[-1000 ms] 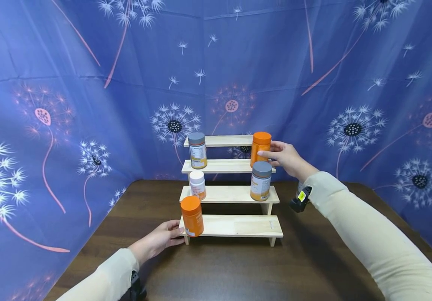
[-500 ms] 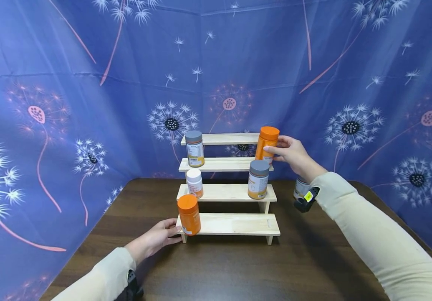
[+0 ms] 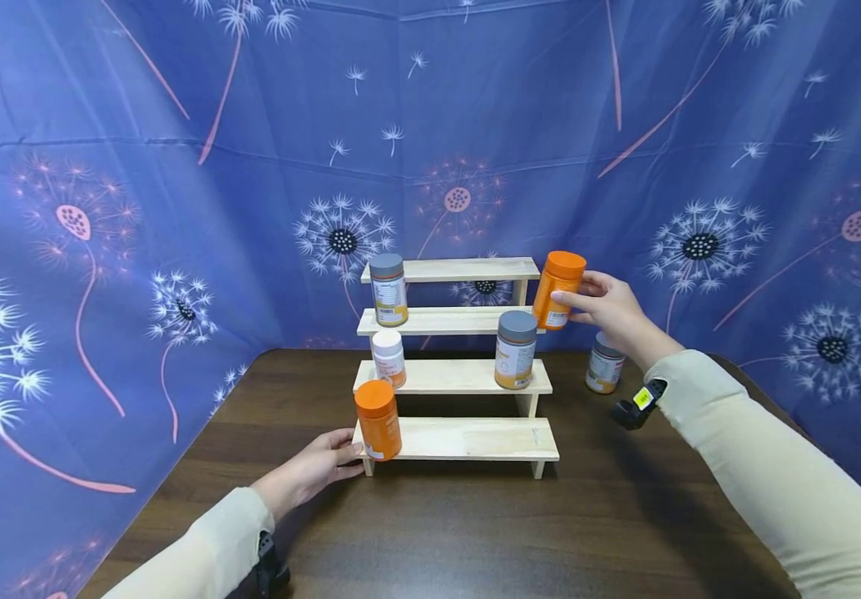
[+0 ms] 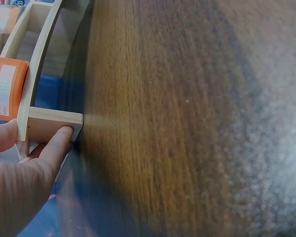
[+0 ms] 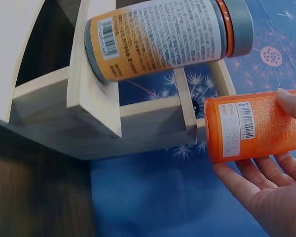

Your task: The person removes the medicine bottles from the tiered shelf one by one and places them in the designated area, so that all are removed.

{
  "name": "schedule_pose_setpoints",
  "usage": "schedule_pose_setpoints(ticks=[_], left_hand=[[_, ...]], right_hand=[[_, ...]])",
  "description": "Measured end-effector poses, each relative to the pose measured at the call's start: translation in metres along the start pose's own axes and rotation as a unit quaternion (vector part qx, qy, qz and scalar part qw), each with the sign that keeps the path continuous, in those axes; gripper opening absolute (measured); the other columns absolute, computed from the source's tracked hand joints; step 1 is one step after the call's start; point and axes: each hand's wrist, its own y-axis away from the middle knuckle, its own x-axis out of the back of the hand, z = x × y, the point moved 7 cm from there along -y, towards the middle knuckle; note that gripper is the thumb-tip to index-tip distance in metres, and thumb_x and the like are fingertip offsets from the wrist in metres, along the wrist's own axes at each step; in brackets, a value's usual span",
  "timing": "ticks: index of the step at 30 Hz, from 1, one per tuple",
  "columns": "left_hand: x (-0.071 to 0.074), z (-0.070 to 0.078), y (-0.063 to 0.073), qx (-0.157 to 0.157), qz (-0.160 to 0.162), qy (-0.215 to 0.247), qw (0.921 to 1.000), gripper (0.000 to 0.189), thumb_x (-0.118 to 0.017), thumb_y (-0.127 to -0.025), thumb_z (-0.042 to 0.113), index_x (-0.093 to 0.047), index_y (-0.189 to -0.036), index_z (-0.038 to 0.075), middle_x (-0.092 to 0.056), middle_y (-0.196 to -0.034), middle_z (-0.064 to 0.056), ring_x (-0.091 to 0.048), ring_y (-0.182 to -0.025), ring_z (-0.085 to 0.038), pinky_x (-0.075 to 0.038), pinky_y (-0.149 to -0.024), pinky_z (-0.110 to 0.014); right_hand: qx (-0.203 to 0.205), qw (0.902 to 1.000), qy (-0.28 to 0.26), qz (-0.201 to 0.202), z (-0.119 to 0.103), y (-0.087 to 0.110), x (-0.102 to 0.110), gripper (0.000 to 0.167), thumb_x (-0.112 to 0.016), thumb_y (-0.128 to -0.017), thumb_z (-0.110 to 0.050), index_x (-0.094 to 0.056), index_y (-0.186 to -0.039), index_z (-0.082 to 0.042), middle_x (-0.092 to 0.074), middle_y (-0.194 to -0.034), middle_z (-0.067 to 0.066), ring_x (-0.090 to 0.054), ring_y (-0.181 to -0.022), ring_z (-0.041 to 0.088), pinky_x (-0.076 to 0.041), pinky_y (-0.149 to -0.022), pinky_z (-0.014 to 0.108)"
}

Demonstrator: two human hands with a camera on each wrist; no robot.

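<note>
An orange bottle (image 3: pixel 558 291) is in my right hand (image 3: pixel 613 312), tilted, just off the right end of the stepped wooden stand (image 3: pixel 467 438). In the right wrist view the thumb lies on one side of the bottle and the fingers on the other. At the stand's lower left corner, my left hand (image 3: pixel 315 467) grips the end of the bottom step; the left wrist view has a finger against the end leg (image 4: pixel 54 123) and the thumb by the step's edge. Another orange bottle (image 3: pixel 378 420) stands on that step, close to the left hand.
A white-capped bottle (image 3: pixel 388 358) and a grey-capped jar (image 3: pixel 516 349) stand on the second step. On the third step is another grey-capped jar (image 3: pixel 388 289). One more grey-capped jar (image 3: pixel 605 364) stands on the brown table (image 3: pixel 460 532), right of the stand. A blue dandelion-print curtain (image 3: pixel 265 216) hangs behind.
My right hand has carried the orange bottle rightward, from over the third step to beyond its right end, and the bottle has tilted. The left hand stays at the stand's corner.
</note>
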Motion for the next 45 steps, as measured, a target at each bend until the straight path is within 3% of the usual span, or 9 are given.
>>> schedule_pose_setpoints(ticks=[20, 30, 45], left_hand=[[0.000, 0.000, 0.001, -0.001, 0.003, -0.004, 1.0000, 0.049, -0.044, -0.103, 0.011, -0.028, -0.141, -0.015, -0.047, -0.136, -0.027, -0.056, -0.114, -0.020, -0.042, -0.108, -0.051], [0.000, 0.000, 0.000, -0.003, 0.004, 0.003, 1.0000, 0.050, -0.044, -0.103, 0.010, -0.027, -0.141, -0.017, -0.048, -0.134, -0.027, -0.057, -0.111, -0.017, -0.045, -0.107, -0.048], [-0.001, 0.000, 0.000, -0.007, 0.001, 0.005, 1.0000, 0.050, -0.044, -0.103, 0.009, -0.026, -0.141, -0.017, -0.051, -0.130, -0.023, -0.057, -0.109, -0.015, -0.044, -0.107, -0.049]], right_hand=[[-0.006, 0.9994, 0.025, 0.021, 0.010, 0.001, 0.016, 0.086, -0.068, -0.086, -0.046, -0.030, -0.150, -0.003, -0.048, -0.133, 0.008, -0.051, -0.120, 0.023, -0.049, -0.100, 0.041], [-0.014, 0.9990, 0.035, 0.025, 0.026, 0.001, 0.018, 0.088, -0.065, -0.088, -0.048, -0.025, -0.151, -0.003, -0.039, -0.147, 0.022, -0.045, -0.128, 0.034, -0.044, -0.107, 0.050], [-0.035, 0.9987, 0.026, 0.027, 0.057, -0.003, 0.016, 0.085, -0.065, -0.090, -0.044, -0.024, -0.151, -0.001, -0.038, -0.149, 0.024, -0.042, -0.131, 0.038, -0.043, -0.108, 0.049]])
